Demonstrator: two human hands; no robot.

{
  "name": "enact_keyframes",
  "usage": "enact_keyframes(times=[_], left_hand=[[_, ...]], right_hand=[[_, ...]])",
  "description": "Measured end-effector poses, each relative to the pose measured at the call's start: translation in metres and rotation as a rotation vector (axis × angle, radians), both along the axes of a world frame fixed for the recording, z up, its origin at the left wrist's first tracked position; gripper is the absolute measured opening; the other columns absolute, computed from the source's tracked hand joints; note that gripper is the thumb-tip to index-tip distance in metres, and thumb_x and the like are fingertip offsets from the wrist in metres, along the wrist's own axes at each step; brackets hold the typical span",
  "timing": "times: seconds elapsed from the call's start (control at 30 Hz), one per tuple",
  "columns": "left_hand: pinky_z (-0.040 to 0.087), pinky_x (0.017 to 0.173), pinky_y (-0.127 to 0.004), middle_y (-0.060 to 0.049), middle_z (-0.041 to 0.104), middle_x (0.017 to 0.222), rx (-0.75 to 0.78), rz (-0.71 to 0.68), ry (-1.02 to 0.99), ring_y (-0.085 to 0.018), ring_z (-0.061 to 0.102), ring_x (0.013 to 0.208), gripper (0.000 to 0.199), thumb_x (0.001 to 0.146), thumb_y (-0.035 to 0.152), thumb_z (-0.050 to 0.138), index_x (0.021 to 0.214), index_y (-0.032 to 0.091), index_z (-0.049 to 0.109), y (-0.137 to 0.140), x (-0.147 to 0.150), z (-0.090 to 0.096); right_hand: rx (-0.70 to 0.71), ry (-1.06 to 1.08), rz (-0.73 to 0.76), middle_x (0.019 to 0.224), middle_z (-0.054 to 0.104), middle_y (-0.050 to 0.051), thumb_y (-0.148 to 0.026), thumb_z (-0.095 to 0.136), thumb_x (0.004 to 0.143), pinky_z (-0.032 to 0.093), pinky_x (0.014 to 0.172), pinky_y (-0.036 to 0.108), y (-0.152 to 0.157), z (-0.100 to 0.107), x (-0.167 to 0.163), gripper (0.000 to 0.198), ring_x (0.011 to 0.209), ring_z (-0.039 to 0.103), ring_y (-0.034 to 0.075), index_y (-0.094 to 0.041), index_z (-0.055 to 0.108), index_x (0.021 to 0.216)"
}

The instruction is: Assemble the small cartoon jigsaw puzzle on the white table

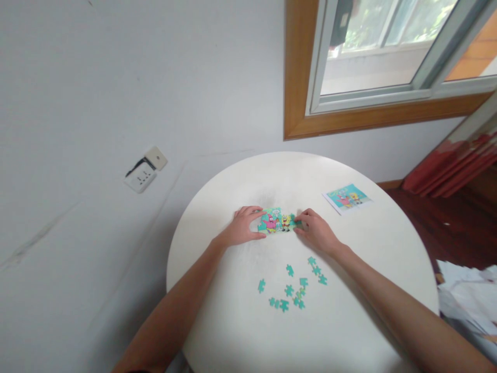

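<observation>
A partly assembled jigsaw puzzle (274, 223) with pink and yellow cartoon figures lies flat on the white round table (233, 321). My left hand (244, 226) grips its left end, fingers at the upper edge and thumb at the lower one. At the right end, my right hand (315, 231) is closed, thumb and fingertips pressed around a green puzzle piece (298, 223) against the puzzle's edge; the fingers partly cover this piece. Several loose green puzzle pieces (289, 290) are scattered on the table nearer to me, below both hands.
A picture card (348, 199) with the same cartoon figures lies at the right back of the table. Behind the table is a wall with a socket (140, 177) and a wood-framed window (295, 67). White papers (468, 298) are piled at the right, beside a red curtain (450, 163).
</observation>
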State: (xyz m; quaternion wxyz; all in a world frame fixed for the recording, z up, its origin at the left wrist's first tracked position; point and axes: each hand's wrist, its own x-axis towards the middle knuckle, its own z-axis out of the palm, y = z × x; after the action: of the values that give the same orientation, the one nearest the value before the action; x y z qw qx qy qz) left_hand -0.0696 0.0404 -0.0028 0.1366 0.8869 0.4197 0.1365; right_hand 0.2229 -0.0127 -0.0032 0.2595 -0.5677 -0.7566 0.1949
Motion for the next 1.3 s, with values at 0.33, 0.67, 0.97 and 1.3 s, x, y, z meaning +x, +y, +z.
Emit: enact_keyframes(times=[0.33,0.67,0.97,1.3], left_hand=[[0.032,0.110,-0.049,-0.008,0.046,0.150,0.031,0.015,0.032,-0.032,0.041,0.134,0.078,0.078,0.062,0.072,0.145,0.031,0.048,-0.001,0.004,-0.005],[0.032,0.111,-0.049,-0.008,0.047,0.147,0.018,-0.054,0.064,-0.031,0.042,0.134,0.070,0.077,0.059,0.075,0.138,0.031,0.055,-0.003,0.003,0.003],[0.032,0.112,-0.050,-0.009,0.046,0.144,-0.026,-0.090,0.104,-0.032,0.041,0.134,0.073,0.074,0.055,0.078,0.139,0.032,0.054,-0.010,0.001,0.014],[0.030,0.112,-0.052,-0.009,0.045,0.149,0.001,-0.124,0.083,-0.033,0.039,0.135,0.071,0.079,0.054,0.075,0.143,0.034,0.051,-0.012,0.013,0.010]], right_hand=[[-0.026,0.015,0.015,0.107,0.061,0.008,-0.024,0.067,0.085,0.047,0.079,0.029,0.001,0.003,0.002,0.023,0.082,0.059,0.017,-0.019,0.073,0.107],[-0.069,0.007,0.095,0.106,0.061,0.008,-0.018,0.068,0.082,0.046,0.080,0.028,0.000,0.006,0.005,0.024,0.080,0.057,0.016,-0.018,0.072,0.105],[-0.083,0.010,0.151,0.104,0.061,0.008,-0.015,0.067,0.080,0.047,0.077,0.028,-0.005,0.009,0.002,0.022,0.078,0.057,0.015,-0.017,0.072,0.101],[-0.067,0.085,0.124,0.095,0.066,0.007,-0.014,0.066,0.084,0.046,0.074,0.027,-0.005,0.021,0.005,0.017,0.073,0.059,0.014,-0.017,0.073,0.099]])
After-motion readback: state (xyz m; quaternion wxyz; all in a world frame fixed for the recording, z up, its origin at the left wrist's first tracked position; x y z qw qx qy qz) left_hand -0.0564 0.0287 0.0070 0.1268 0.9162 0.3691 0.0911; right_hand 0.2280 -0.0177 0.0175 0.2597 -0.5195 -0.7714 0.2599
